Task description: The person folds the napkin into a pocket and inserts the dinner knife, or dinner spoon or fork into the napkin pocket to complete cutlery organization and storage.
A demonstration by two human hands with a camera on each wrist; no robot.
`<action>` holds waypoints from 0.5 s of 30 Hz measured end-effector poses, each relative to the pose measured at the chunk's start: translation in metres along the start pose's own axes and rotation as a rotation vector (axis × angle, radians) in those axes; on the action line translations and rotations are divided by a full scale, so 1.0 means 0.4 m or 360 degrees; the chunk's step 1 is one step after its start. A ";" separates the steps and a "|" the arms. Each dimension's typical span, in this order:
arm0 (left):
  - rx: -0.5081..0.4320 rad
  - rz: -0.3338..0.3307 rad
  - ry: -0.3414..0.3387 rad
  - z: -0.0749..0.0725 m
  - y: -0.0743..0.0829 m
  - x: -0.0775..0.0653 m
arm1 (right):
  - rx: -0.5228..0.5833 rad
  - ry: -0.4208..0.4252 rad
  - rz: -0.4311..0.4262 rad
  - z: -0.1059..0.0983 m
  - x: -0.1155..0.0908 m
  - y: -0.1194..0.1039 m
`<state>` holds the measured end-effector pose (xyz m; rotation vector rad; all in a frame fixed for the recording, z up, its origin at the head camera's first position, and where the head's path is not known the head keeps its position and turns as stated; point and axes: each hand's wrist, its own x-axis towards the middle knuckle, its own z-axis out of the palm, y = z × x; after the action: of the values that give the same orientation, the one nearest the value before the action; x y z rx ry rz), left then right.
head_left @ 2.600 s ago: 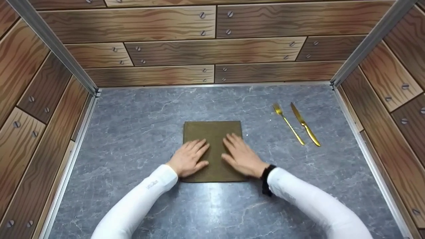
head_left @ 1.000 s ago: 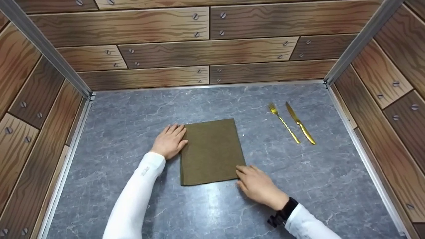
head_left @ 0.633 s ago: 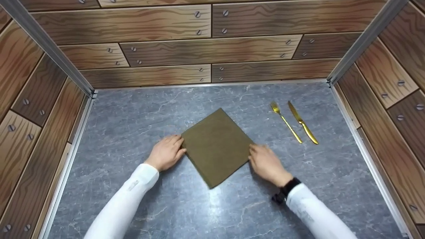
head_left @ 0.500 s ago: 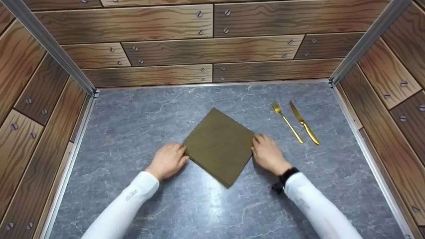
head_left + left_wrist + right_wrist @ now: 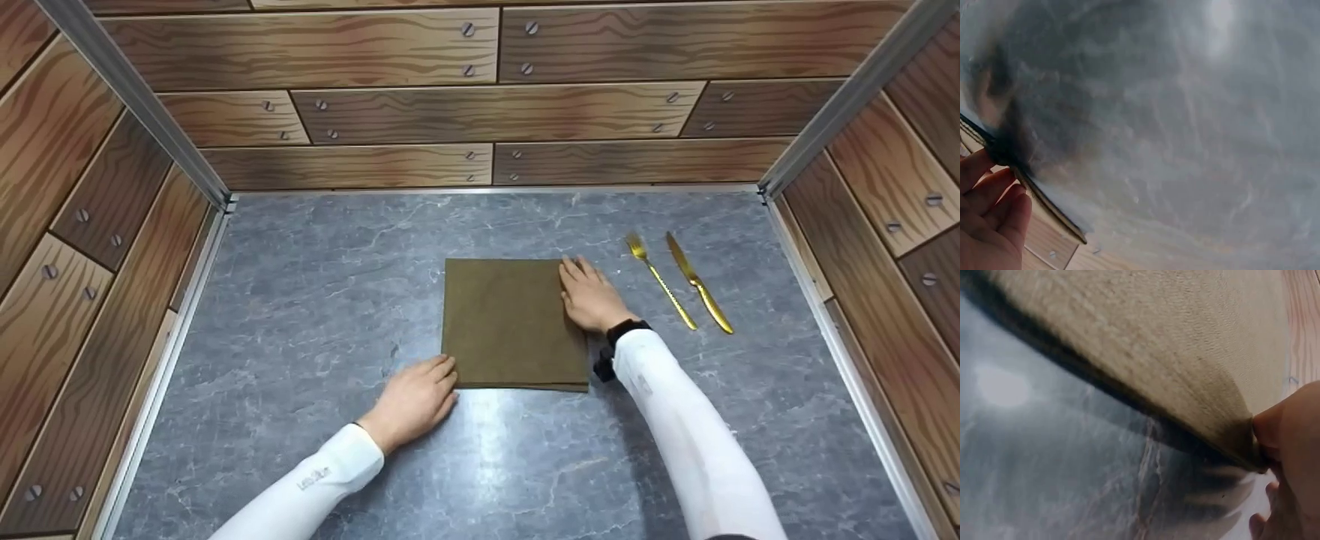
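Observation:
A folded olive-brown cloth (image 5: 514, 322) lies flat as a square on the grey marbled table, slightly loose layers showing along its near edge. The left hand (image 5: 412, 401) holds its near left corner, thumb towards the person; in the left wrist view, fingertips (image 5: 994, 177) meet the cloth's edge (image 5: 1053, 214). At the far right corner, the right hand (image 5: 591, 294) pinches the side edge with fingers laid along it. In the right wrist view the woven cloth (image 5: 1162, 343) lifts slightly at the corner between the right thumb and fingers (image 5: 1275, 433).
A gold fork (image 5: 660, 281) and a gold knife (image 5: 697, 282) lie side by side on the table (image 5: 322, 300), right of the cloth. Wood-print walls (image 5: 390, 116) in metal framing close off the back and both sides.
Both hands have turned the cloth from square, through a diamond, to square again. The left hand has come towards the person; the right hand has moved to the far right corner.

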<state>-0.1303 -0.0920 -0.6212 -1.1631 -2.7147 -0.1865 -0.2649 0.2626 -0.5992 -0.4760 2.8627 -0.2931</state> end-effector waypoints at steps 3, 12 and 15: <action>0.0011 0.0023 0.0107 0.009 0.001 -0.002 | -0.0010 0.0002 -0.0027 -0.002 0.009 0.001; -0.0010 0.0081 0.0272 0.020 -0.003 0.015 | -0.0044 0.0003 -0.0007 -0.002 0.015 -0.002; -0.0055 0.0046 0.0223 0.014 -0.007 0.018 | 0.0022 0.0086 -0.0016 0.004 0.005 -0.003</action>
<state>-0.1377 -0.0877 -0.6251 -1.1517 -2.5813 -0.3000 -0.2661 0.2603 -0.6008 -0.4875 2.9096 -0.3322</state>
